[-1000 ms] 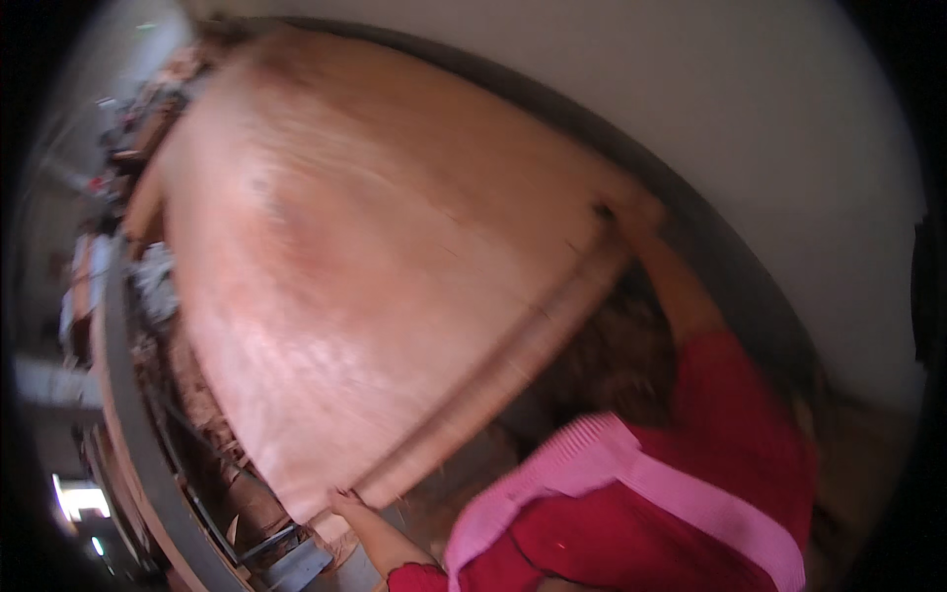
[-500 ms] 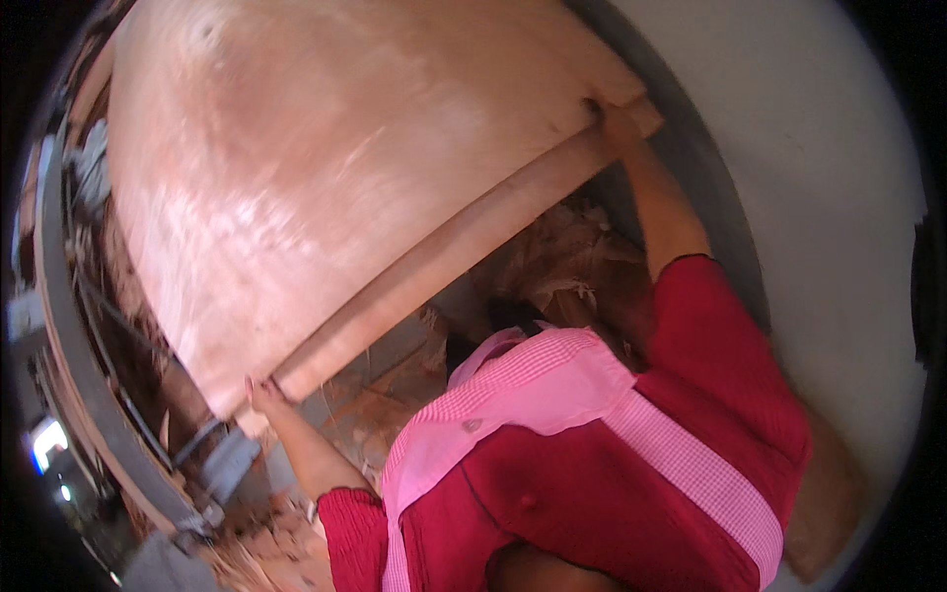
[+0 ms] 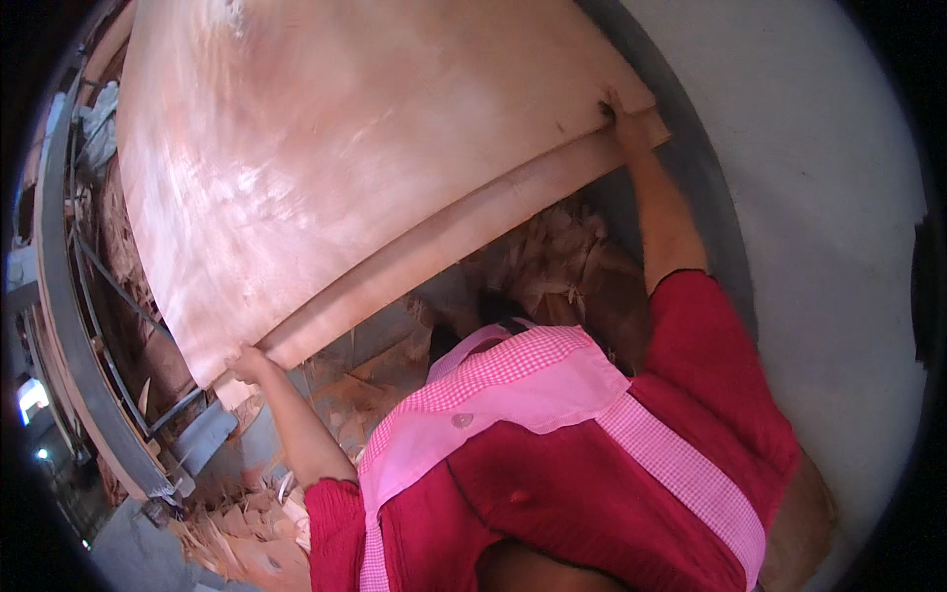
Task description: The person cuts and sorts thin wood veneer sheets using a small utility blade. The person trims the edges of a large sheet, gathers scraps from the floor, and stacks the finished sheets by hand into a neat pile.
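A wide, thin sheet of pale reddish wood veneer (image 3: 335,148) lies over another veneer sheet (image 3: 434,247), whose near edge shows as a lighter strip below it. My left hand (image 3: 254,366) grips the near left corner, fingers bent over the edge. At the near right corner my right hand (image 3: 628,126) holds the edge, its thumb and fingers partly on top of the upper sheet. Whatever lies beneath the two sheets is hidden.
A pale wall (image 3: 809,197) rises close on the right. To the left stands a metal frame (image 3: 74,326). Broken veneer scraps (image 3: 247,533) litter the floor, also below the sheets' near edge. A brown board (image 3: 804,523) leans by the wall.
My left hand has closed further over the near left corner. The upper sheet's near edge sits slightly closer to the lower sheet's edge. The whole view has shifted a little.
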{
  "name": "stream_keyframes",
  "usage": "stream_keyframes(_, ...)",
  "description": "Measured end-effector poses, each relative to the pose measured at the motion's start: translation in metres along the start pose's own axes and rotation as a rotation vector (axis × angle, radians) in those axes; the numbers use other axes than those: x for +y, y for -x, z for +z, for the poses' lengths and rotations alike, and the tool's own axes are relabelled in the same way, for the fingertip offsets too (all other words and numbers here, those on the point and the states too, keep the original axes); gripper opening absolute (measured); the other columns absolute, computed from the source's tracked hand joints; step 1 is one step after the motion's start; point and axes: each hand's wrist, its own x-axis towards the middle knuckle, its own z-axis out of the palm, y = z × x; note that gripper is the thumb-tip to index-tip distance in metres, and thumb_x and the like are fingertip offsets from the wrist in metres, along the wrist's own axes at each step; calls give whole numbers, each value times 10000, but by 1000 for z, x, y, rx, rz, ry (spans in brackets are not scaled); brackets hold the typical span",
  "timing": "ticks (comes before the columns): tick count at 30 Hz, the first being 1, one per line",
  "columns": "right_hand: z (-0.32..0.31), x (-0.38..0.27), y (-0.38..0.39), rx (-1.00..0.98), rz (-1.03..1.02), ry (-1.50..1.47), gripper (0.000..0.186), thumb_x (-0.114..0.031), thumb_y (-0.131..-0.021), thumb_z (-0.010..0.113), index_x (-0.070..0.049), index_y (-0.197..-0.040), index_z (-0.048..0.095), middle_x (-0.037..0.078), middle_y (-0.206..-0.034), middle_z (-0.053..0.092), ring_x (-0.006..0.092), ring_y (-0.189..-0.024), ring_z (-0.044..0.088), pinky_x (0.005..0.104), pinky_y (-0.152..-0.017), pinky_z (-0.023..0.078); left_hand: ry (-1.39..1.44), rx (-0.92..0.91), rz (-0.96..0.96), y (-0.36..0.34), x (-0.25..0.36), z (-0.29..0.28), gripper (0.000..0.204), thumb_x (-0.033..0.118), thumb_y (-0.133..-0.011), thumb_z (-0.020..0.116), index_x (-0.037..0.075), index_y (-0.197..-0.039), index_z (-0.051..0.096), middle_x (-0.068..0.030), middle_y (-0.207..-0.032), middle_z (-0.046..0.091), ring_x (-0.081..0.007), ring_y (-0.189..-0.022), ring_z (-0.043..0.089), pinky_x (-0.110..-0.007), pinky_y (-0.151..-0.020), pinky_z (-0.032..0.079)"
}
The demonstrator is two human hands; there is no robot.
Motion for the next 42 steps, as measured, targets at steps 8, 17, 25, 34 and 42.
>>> stream_keyframes(8,-81,31,-32,-14,-118,203,445,-421,-874,332,-174,-1237,406,174,-1158,508,356,-1037,498,432,-851,401,-462,-872,1388,183,91,22,551,266,-769,573,264,-1283,376,-25,-1391,268,-329,-1278,208,-543,-1000,161)
stream_keyframes(17,-285,123,48,102,-163,391,437,-335,-875,412,3,-1131,518,174,-1114,547,308,-1035,510,360,-874,385,-547,-923,1360,195,85,16,696,333,-733,616,240,-1334,277,-74,-1398,223,-369,-1271,185,-612,-933,212)
stream_keyframes(25,-150,83,208,54,-253,81,348,-291,-849,525,29,-986,547,110,-708,558,203,-651,541,339,-580,434,129,-761,1109,158,57,17,430,199,-748,602,128,-1159,497,-119,-1222,454,-286,-1167,382,-377,-966,321)
stream_keyframes(34,-17,-194,293,-558,87,-1057,95,-149,-822,569,-84,-823,500,-4,-559,461,68,-419,419,202,-366,318,791,-117,-721,-144,-112,-8,340,225,-803,549,3,-1059,514,-114,-1030,567,-250,-872,557,-394,-783,425)
stream_keyframes(42,63,-296,365,-565,105,-907,154,-176,-821,567,-34,-815,508,34,-550,484,90,-377,423,219,-331,335,1286,-331,-1083,-162,-106,-18,311,194,-798,566,30,-1056,510,-86,-1033,534,-197,-1005,462,-369,-875,354)
